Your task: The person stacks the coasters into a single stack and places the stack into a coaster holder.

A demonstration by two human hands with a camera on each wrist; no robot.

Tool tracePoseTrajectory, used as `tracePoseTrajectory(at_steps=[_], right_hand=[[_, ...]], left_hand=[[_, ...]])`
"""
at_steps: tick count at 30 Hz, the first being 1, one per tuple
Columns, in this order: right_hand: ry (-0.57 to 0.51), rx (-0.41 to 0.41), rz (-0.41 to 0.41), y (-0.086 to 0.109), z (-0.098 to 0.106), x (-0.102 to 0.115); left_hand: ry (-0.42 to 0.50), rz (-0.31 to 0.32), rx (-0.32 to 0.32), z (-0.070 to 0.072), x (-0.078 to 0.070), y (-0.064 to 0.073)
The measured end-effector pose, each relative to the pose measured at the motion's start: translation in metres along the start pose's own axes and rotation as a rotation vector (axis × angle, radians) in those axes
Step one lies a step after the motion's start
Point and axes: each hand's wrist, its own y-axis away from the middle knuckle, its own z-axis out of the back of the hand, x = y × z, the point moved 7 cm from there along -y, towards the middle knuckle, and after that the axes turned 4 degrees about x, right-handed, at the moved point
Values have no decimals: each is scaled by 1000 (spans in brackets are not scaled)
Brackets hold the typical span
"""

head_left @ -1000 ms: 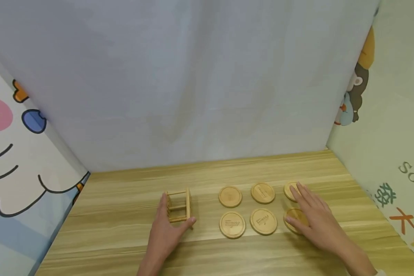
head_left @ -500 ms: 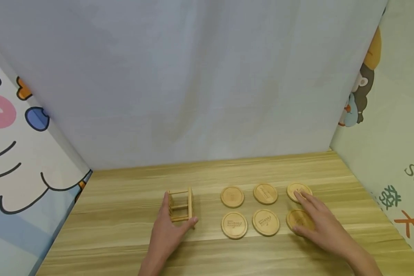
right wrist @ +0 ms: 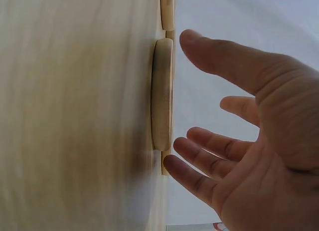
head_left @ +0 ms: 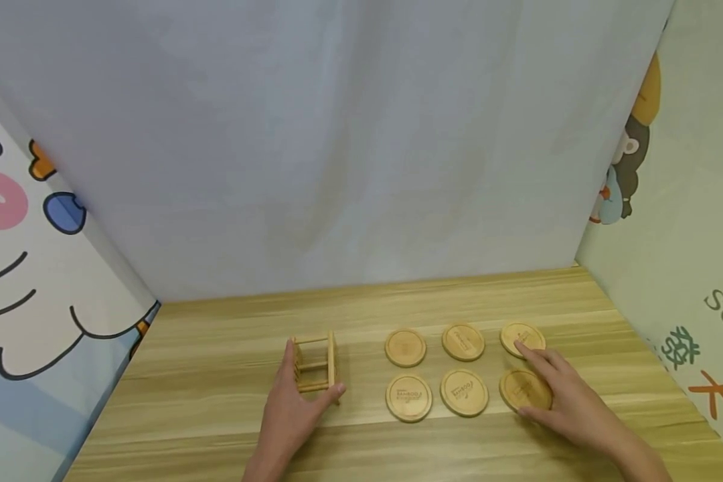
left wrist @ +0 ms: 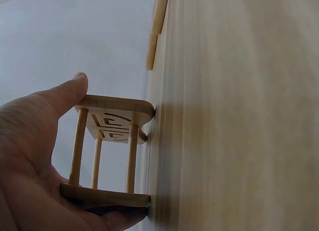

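Across a yellowish wood-grain bench [head_left: 217, 402], six round tan wooden coasters [head_left: 408, 398] lie flat, none yet inside the boxy tan wooden rack [head_left: 332, 365] gripped at their left by a person's left hand [head_left: 292, 408]; the empty right hand [head_left: 569, 402], fingers spread, hovers by the rightmost pair [head_left: 525, 389].

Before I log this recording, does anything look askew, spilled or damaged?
Nothing looks spilled or damaged. The six round light-wood coasters lie flat in two rows; only some engravings are turned differently. The open-sided light-wood rack stands upright, gripped by the left hand.
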Motion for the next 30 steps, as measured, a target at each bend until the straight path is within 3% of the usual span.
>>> tracePoseTrajectory(at_steps=[14,30], right_hand=[[-43,42,2,-1,-6,-4],[39,55,45,0,-12,-6]], left_hand=[[6,-12,-7,0,-2,-1],[6,-7,-7,0,1,0]])
